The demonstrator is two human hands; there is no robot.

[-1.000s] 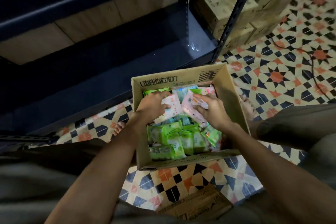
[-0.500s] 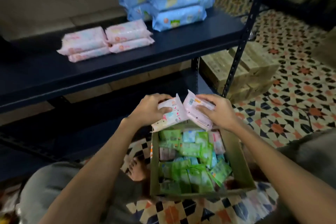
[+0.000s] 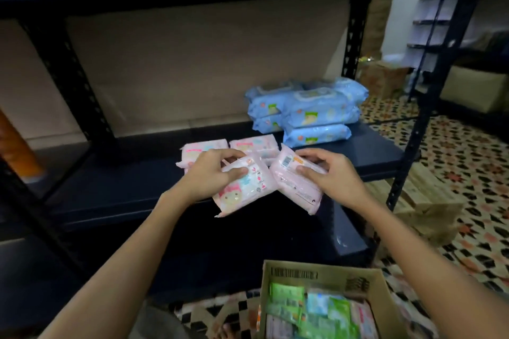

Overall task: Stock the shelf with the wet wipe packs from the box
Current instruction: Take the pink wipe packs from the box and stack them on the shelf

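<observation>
- Up front in the head view, the left hand [image 3: 210,173] grips a pink plastic wet wipe pack with a cartoon face printed on it [image 3: 243,187], thumb on top and fingers curled round its far edge, the pack tilted with its printed face up.
- Beside it, the right hand [image 3: 330,173] pinches a second pink wet wipe pack turned barcode side up [image 3: 298,186], thumb on top and fingers behind its upper edge; the two held packs touch at their inner corners.
- Both packs are held in the air above the front edge of the dark blue metal shelf board [image 3: 132,187].
- On that board, just behind the hands, lie flat pink wipe packs in two small stacks [image 3: 249,144]; the left hand partly hides them, so their count is unclear, perhaps four.
- Further back and to the right on the same board stands a pile of larger light-blue wipe packs with lids [image 3: 311,110].
- At the bottom edge, the open brown cardboard box [image 3: 292,272] sits on the patterned tiled floor [image 3: 468,146], holding green, pale-blue and pink wipe packs [image 3: 316,308].
- Right of the shelf's upright post, tan cardboard cartons [image 3: 429,209] rest on the floor.
</observation>
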